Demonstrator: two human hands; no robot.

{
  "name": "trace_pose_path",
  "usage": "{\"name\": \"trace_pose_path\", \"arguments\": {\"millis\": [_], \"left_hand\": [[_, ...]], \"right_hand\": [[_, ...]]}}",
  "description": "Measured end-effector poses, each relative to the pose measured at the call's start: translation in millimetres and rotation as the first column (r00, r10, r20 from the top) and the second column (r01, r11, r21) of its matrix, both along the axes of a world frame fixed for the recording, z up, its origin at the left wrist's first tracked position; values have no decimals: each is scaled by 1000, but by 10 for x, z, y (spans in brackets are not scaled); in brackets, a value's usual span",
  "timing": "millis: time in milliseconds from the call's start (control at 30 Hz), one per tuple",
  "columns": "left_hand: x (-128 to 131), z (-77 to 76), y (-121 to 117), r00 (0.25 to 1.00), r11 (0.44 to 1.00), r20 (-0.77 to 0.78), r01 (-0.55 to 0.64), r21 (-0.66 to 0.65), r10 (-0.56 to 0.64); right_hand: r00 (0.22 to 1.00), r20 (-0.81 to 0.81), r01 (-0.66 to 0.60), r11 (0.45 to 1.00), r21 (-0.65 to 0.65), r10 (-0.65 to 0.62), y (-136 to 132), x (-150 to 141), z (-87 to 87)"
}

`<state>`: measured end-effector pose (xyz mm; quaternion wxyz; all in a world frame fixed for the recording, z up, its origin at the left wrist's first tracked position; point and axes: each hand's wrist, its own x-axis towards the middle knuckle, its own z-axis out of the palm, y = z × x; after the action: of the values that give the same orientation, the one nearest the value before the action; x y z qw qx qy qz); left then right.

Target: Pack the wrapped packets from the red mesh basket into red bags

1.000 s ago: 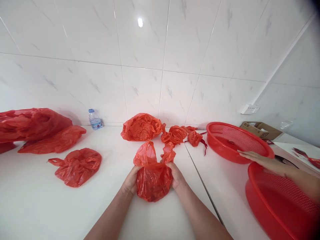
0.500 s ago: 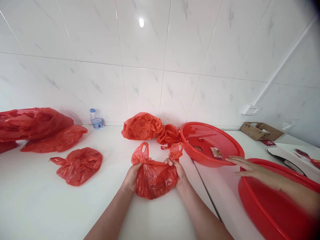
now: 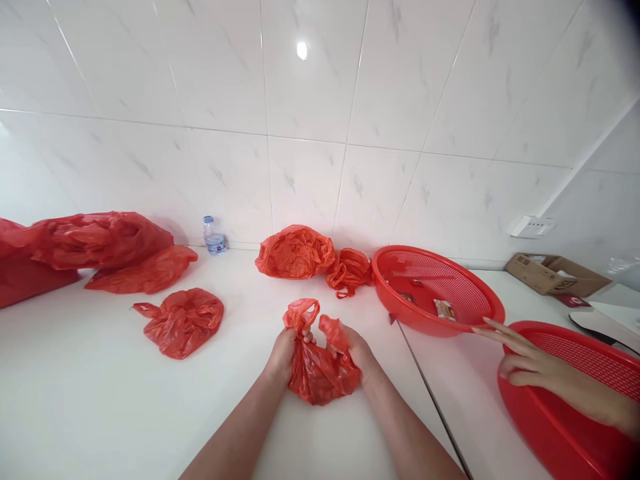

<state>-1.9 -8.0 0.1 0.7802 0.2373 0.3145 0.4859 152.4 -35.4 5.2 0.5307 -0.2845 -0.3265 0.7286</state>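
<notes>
A red plastic bag (image 3: 320,381) with something inside hangs low over the white table between my hands. My left hand (image 3: 284,353) is closed round the bag's left side, just below a handle loop that stands up. On the other side, my right hand (image 3: 356,350) grips the bunched right handle, its fingers partly hidden by the plastic. The contents cannot be made out through the film. A second red bag (image 3: 184,323), tied shut, lies on the table to the left.
Two crumpled red bags (image 3: 296,253) lie by the tiled wall, beside a red basket (image 3: 435,323) holding a few small packets. Another person's hand (image 3: 540,367) reaches over a second red basket (image 3: 520,413). A water bottle (image 3: 215,241), a bag pile (image 3: 105,240) and a cardboard box (image 3: 555,275) stand farther back.
My hands have drawn closer together, gathering the bag's top, and the right handle is now bunched. The other person's fingers have curled. The view has swung slightly left.
</notes>
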Motion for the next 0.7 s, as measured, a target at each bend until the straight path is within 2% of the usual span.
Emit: {"name": "trace_pose_path", "arguments": {"millis": [167,233,367,467,533,600,667,700], "left_hand": [[38,23,-50,993,998,-108,-29,60,35],[68,46,-87,990,996,-138,1,87,11],[122,69,-165,973,955,-218,126,268,-68],[123,63,-194,936,906,-352,165,390,-19],[112,51,-196,880,844,-470,197,499,72],[106,33,-195,810,722,-546,245,647,215],[115,17,-198,757,595,-556,282,753,344],[123,13,-200,741,557,-550,290,779,384]], "right_hand": [[979,180,-117,986,118,95,-27,-52,0],[968,235,-121,982,144,84,-30,-76,9],[968,245,35,992,117,-63,4,-86,-3],[968,187,158,986,54,-166,66,-42,-51],[963,172,200,978,51,-206,106,-6,-87],[942,237,231,971,58,-239,133,18,-110],[898,346,266,962,64,-271,143,24,-116],[875,392,277,958,76,-284,143,20,-113]]}}
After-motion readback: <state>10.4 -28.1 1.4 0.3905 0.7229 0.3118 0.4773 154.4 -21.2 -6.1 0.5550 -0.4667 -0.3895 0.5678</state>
